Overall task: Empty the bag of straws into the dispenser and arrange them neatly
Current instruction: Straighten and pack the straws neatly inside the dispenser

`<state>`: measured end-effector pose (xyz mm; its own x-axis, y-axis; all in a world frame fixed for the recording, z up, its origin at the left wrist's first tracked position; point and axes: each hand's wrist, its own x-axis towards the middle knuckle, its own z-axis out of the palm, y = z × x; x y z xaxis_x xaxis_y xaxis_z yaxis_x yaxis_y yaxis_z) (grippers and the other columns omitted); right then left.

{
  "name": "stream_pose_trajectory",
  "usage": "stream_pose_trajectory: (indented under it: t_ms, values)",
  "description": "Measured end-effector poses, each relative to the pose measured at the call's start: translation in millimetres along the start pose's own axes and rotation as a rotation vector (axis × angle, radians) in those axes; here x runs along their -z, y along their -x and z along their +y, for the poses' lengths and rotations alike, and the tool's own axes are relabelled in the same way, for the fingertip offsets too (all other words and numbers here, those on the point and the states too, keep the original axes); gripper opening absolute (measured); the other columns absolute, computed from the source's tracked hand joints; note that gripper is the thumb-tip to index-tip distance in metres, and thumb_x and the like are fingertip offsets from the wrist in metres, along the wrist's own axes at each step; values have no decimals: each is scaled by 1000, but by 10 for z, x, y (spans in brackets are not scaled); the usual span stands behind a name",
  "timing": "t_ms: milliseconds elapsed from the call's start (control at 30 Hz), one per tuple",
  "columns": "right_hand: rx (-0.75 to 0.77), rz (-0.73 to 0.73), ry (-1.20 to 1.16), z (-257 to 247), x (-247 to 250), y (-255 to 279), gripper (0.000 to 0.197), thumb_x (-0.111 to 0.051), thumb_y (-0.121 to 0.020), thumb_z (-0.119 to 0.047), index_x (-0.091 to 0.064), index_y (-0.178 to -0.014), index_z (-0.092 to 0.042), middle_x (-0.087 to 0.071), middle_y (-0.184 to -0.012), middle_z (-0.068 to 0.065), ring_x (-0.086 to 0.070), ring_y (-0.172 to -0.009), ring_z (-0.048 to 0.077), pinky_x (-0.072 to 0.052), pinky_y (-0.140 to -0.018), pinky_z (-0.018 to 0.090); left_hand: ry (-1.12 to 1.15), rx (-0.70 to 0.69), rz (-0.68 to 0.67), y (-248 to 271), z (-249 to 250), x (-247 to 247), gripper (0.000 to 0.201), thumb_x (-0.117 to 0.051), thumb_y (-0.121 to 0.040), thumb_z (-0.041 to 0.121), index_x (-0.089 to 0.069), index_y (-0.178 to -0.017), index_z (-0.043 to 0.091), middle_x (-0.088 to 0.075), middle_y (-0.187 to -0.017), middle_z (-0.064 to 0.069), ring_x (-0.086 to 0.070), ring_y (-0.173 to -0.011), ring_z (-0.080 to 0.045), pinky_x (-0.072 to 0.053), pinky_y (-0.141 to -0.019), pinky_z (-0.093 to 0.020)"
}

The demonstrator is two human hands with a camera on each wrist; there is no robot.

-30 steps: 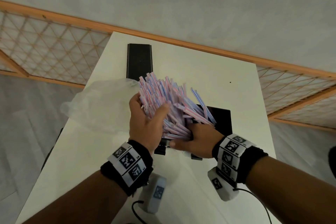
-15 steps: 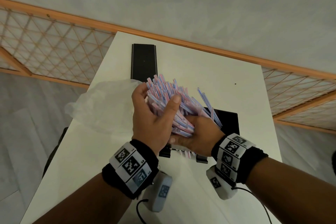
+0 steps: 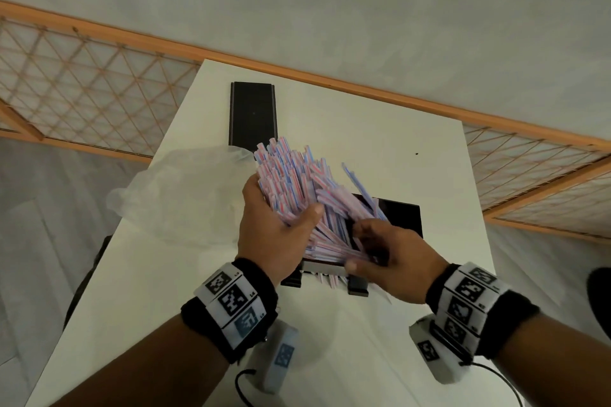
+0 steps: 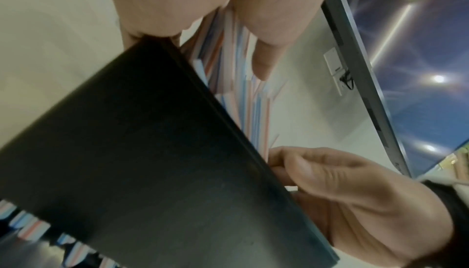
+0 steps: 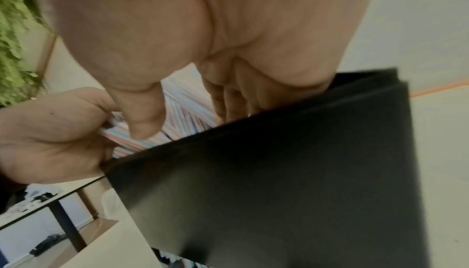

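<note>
Setting: White table (image 3: 380,149) set against a pale wall with an orange wooden rail and lattice panels; you stand at its near end.
Straws: Your bundle of red, white and blue striped straws (image 3: 297,188) fans upward and away from you, its lower ends down inside the black dispenser (image 3: 405,216); a few striped ends poke out at the dispenser's near base.
Left hand: Your left hand (image 3: 274,228) grips the bundle from the left, thumb curled over its front.
Right hand: Your right hand (image 3: 393,261) is at the bundle's lower right, over the dispenser's mouth, with fingers curled in among the straws; the blur there makes the exact hold hard to read.
Dispenser: It stands on the table near its right edge, directly under both hands.
Bag: Clear plastic bag (image 3: 185,195) lies crumpled on the table's left edge, just beside your left hand.
Lid: Long black rectangular panel (image 3: 253,114) lies flat at the far end of the table, apart from the dispenser.
</note>
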<state>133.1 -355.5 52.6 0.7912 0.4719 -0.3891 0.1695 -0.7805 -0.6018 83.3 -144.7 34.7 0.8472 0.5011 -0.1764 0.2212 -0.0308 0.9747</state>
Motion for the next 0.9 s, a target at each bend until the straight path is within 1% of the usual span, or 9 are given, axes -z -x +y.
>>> stream_pose_trajectory:
  t_ms: [67, 200, 233, 333, 467, 600, 667, 833, 900]
  values:
    - [-51, 40, 57, -24, -27, -74, 44, -68, -85, -52, -58, -118, -25, -67, -99, -7, -63, -89, 9, -50, -83, 21, -40, -24, 14, -4, -27, -38, 72, -86, -76, 23, -41, -132, 22, -64, -118, 16, -66, -108, -5, -53, -99, -38]
    - [-80, 154, 8, -70, -63, -216, 18, -68, -90, -24, -61, -106, -20, -63, -89, -7, -59, -79, 11, -38, -67, 4, -53, -27, 26, -4, -27, -47, 71, -86, -76, 24, -42, -132, 19, -63, -114, 19, -66, -105, -6, -52, -97, -33]
    - [-106, 148, 26, -69, -56, -238, 15, -68, -90, -22, -62, -104, -19, -63, -88, -7, -59, -81, 13, -38, -65, 4, -52, -22, 25, 0, -31, -43, 70, -86, -76, 24, -42, -131, 19, -64, -114, 18, -66, -104, -5, -52, -96, -33]
    - [-238, 98, 233, -95, -28, -312, 14, -65, -88, -29, -66, -87, -15, -63, -80, 0, -59, -76, 20, -40, -60, 22, -40, 3, 17, 13, -34, -32, 68, -85, -77, 24, -43, -130, 18, -65, -112, 18, -65, -100, 3, -53, -95, -34]
    - [-320, 53, 369, -158, -8, -433, 22, -65, -83, -32, -64, -79, -10, -62, -79, 8, -55, -62, 20, -39, -51, 22, -22, 16, 15, 17, -36, -28, 66, -84, -78, 24, -43, -130, 17, -65, -110, 17, -63, -99, 7, -53, -94, -32]
    - [-243, -21, 402, -220, 156, -289, 19, -58, -82, -15, -76, -86, -12, -72, -87, 4, -63, -80, 25, -50, -68, 26, 5, 24, 2, 28, -31, -4, 69, -85, -78, 25, -42, -131, 17, -66, -111, 16, -66, -97, 6, -55, -93, -31]
    - [-199, 1, 395, -228, 235, -223, 22, -57, -85, -13, -79, -87, -16, -74, -90, 0, -63, -84, 23, -45, -72, 23, 15, 21, -3, 43, 2, 3, 69, -85, -78, 24, -41, -130, 18, -65, -110, 17, -65, -94, 11, -55, -94, -30]
    - [-237, -54, 436, -201, 201, -288, 23, -57, -88, -23, -71, -78, -7, -62, -72, 4, -56, -69, 22, -37, -51, 23, 31, -67, 32, 70, 103, 13, 72, -83, -79, 19, -37, -134, 25, -64, -122, 13, -67, -107, -3, -54, -100, -38]
    - [-310, -116, 388, -192, 155, -304, 34, -57, -89, -38, -67, -77, -7, -63, -75, 6, -59, -71, 22, -42, -54, 26, 53, -65, 42, 51, 125, -5, 71, -82, -81, 19, -37, -136, 23, -64, -121, 13, -67, -107, -4, -54, -101, -42]
